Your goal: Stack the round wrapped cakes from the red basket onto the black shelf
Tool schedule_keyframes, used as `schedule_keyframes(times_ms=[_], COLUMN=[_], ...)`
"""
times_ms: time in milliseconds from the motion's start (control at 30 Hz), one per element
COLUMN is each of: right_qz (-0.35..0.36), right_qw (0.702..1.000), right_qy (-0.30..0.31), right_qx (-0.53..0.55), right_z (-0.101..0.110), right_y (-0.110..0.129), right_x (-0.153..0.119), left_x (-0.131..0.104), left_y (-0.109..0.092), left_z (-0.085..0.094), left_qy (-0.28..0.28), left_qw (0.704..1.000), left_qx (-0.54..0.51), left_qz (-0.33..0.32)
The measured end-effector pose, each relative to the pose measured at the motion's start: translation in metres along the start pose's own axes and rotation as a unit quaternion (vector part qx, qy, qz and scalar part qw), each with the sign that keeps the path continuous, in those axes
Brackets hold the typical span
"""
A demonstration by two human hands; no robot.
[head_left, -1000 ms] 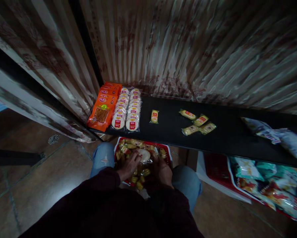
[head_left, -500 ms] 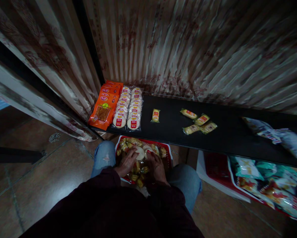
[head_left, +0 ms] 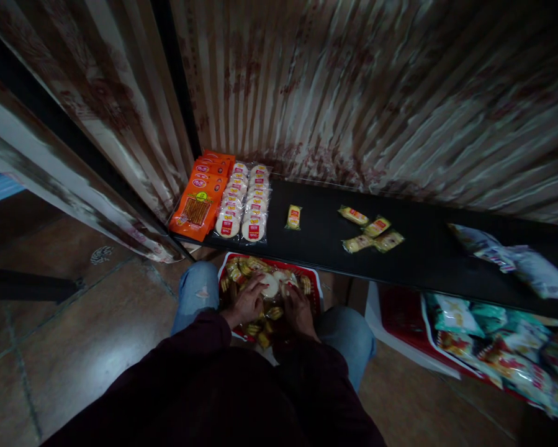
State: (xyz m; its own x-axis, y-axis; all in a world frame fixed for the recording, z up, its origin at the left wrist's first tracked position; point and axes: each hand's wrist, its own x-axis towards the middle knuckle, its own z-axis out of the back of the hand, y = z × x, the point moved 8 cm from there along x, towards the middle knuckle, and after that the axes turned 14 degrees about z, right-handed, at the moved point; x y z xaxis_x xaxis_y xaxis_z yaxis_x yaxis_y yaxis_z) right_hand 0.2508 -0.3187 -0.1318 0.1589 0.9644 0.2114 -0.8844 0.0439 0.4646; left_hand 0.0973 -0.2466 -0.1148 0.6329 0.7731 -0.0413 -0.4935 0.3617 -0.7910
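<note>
Below black shelf [head_left: 311, 239], likely steadies red basket [head_left: 312, 274] between knees [head_left: 197, 287]. Left hand [head_left: 249, 300], right hand [head_left: 299, 310] at rice crackers [head_left: 270, 285]; can't tell finger grip.

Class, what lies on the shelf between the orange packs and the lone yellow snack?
Two rows of wrapped white crackers, then black shelf, in the head view.

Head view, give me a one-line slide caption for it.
Both hands in a red basket of wrapped snacks, with orange packets on the black shelf.
</note>
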Motion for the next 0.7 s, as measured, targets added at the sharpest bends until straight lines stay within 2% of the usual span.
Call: schedule_keyframes(times_ms=[100, 200, 267, 367, 400, 467, 533, 567, 633, 700], right_qz=[-0.013, -0.024, -0.021, 0.011, 0.029, 0.068, 0.093, 0.097, 0.094, 0.084], right_qw=[1.000, 1.000, 1.000, 1.000, 0.999, 0.993, 0.982, 0.978, 0.978, 0.983], right_qy=[0.000, 0.005, -0.003, -0.015, 0.000, 0.074, 0.155, 0.177, 0.182, 0.156], right_qx=[-0.011, -0.015, -0.005, 0.020, 0.032, 0.058, 0.061, 0.055, 0.042, 0.044], right_z=[-0.002, -0.004, -0.001, 0.009, 0.010, 0.004, -0.005, -0.008, -0.009, -0.007], right_y=[-0.002, -0.002, 0.003, 0.019, 0.027, 0.044, 0.059, 0.063, 0.069, 0.070], right_x=[-0.002, -0.001, 0.004, 0.015, 0.019, 0.025, 0.027, 0.027, 0.029, 0.032], left_x=[-0.002, -0.001, -0.001, -0.002, -0.002, -0.004, -0.005, -0.006, -0.006, -0.006], left_y=[0.001, 0.011, 0.016, 0.016, 0.014, 0.014, 0.019, 0.021, 0.027, 0.031], left_z=[0.005, 0.012, 0.016, 0.016, 0.016, 0.016, 0.017, 0.018, 0.021, 0.026], left_qy=[-0.006, -0.027, -0.041, -0.032, -0.026, -0.021, -0.023, -0.026, -0.037, -0.055], left_qw=[1.000, 0.997, 0.995, 0.993, 0.993, 0.991, 0.988, 0.985, 0.979, 0.974], left_qx=[-0.026, -0.058, -0.073, -0.091, -0.098, -0.110, -0.121, -0.127, -0.142, -0.151], left_qz=[-0.009, 0.032, 0.062, 0.064, 0.061, 0.068, 0.098, 0.116, 0.145, 0.160])
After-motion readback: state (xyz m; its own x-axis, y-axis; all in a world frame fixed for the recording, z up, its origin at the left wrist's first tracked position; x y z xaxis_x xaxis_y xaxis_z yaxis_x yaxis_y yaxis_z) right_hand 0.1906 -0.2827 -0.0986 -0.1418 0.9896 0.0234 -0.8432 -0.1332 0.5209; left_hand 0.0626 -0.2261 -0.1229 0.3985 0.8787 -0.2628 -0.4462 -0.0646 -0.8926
